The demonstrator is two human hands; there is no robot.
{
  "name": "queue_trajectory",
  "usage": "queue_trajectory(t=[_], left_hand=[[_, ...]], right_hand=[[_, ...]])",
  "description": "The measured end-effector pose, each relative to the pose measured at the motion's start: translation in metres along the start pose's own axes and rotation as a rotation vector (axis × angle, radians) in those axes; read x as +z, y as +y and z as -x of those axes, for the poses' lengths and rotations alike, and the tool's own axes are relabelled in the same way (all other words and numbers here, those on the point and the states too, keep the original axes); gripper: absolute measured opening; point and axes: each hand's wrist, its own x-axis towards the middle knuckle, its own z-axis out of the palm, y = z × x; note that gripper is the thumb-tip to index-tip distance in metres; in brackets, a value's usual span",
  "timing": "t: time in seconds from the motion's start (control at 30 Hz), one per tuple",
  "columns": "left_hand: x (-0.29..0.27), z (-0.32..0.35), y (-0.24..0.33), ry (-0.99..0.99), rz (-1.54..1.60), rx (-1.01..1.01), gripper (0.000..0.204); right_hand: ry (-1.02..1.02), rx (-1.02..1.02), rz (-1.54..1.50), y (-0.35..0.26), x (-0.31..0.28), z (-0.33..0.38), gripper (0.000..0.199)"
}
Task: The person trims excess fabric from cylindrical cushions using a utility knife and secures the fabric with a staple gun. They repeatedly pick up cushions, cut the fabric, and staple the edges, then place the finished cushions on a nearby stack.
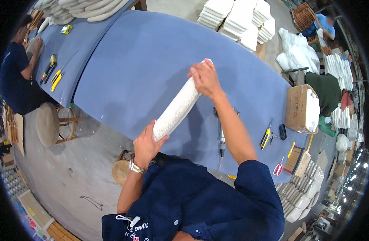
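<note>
A long white pad (178, 105) with a textured fabric surface is held up at a slant over the blue table (124, 68). My left hand (146, 145) is closed around its near, lower end; a metal watch sits on that wrist. My right hand (205, 79) grips the far, upper end, fingers wrapped over the edge. The pad shows mostly its narrow side, so its broad faces are largely hidden. Below my right forearm lies a grey power screwdriver (222, 142) with a cable, partly covered by the arm.
At the table's right lie a yellow screwdriver (266, 137), red-handled scissors (278, 168) and a cardboard box (299, 107). White pads (236, 20) are stacked beyond the far edge. On the left, a person (20, 68) works by yellow pliers (56, 80) and a stool (48, 124).
</note>
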Motion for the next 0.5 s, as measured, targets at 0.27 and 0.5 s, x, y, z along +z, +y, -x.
queue_trajectory(t=[0.27, 0.5], left_hand=[[-0.020, -0.083, 0.060, -0.300, 0.081, 0.026, 0.088], [0.024, -0.230, 0.124, -0.434, 0.326, 0.203, 0.079]], right_hand=[[0.147, 0.766, -0.696, 0.068, 0.025, -0.024, 0.058], [0.383, 0.698, -0.750, 0.058, 0.040, -0.017, 0.057]])
